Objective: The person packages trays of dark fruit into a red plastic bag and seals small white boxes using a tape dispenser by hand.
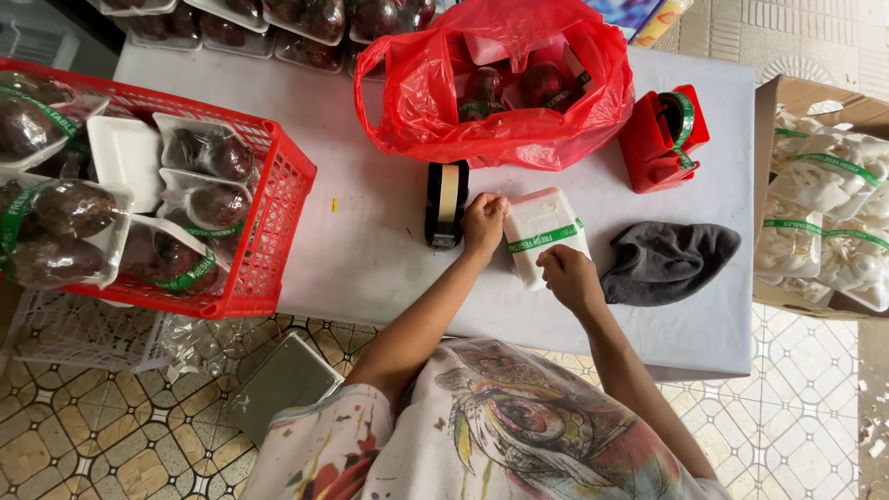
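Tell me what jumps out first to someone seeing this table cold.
The big red plastic bag at the table's far middle, holding dark fruit. Next, the red crate on the left, full of wrapped trays of dark fruit. At the centre, the left hand and right hand hold a white wrapped tray banded with green tape, between a tape dispenser and a grey cloth.

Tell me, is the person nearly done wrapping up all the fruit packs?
Not nearly, it seems. Done: sealed trays with green bands fill the red crate. In hand: the left hand and right hand press on a white tray already crossed by a green band, beside the black tape dispenser. Left: the red bag still holds dark fruit, so more packing probably waits.
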